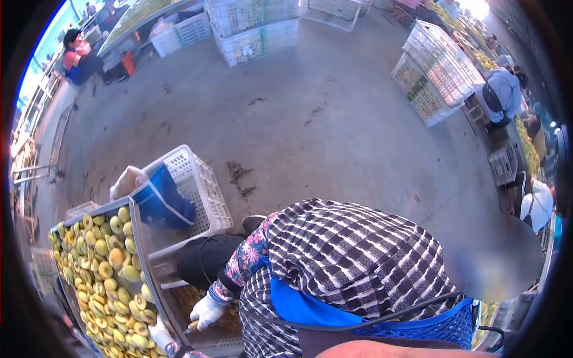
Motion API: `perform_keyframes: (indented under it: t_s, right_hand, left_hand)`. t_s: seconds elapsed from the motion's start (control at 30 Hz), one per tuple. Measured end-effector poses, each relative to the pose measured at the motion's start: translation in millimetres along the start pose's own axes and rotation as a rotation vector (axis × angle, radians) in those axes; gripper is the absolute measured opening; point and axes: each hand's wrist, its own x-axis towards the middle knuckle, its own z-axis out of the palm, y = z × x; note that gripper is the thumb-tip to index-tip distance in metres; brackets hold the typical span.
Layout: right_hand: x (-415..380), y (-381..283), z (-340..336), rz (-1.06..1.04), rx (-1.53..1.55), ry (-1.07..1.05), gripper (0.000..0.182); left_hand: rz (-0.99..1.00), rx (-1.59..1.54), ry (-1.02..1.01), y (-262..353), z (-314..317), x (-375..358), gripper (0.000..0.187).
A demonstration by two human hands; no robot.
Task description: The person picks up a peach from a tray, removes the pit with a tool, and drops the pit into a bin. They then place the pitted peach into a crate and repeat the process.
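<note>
My right hand (pixel 208 311), in a white glove below a floral sleeve, is closed around a small brownish-yellow thing whose kind I cannot make out. It is over the gap beside a metal-edged tray (pixel 147 262). Many green-yellow fruits (pixel 107 271), whole and halved, fill that tray, some with brown centres. At the tray's lower right edge, my left hand (pixel 160 335), also gloved, has its fingers bent against the fruits. What lies under those fingers is hidden.
Beyond the tray stands a white plastic crate (pixel 209 194) with a blue container (pixel 164 200) in it. Stacked crates (pixel 256 45) stand on the concrete floor (pixel 322 131), with more stacked crates (pixel 439 71) at right. People sit at fruit-covered tables on both sides.
</note>
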Motion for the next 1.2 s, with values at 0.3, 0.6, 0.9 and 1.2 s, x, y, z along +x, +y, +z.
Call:
perform_keyframes:
  t_s: [0.3,0.6,0.9,1.2]
  right_hand:
    - [-2.4,3.7,-13.8,-0.464,-0.516,0.031,0.041]
    - [6.9,-70.1,15.1,-0.508,-0.667,0.070,0.034]
    - [3.8,-73.3,40.4,-0.687,-0.918,0.153,0.034]
    - [6.5,-55.9,36.7,-0.586,-0.982,0.004,0.030]
  left_hand:
    - [0.189,-1.714,-0.120,-77.9,-39.5,-78.0,0.039]
    - [0.149,-2.210,0.266,46.6,-4.3,-218.9,0.053]
    - [0.165,-2.003,0.441,72.7,-7.1,-249.4,0.057]
    - [0.122,-1.838,0.483,74.7,-2.2,-256.5,0.055]
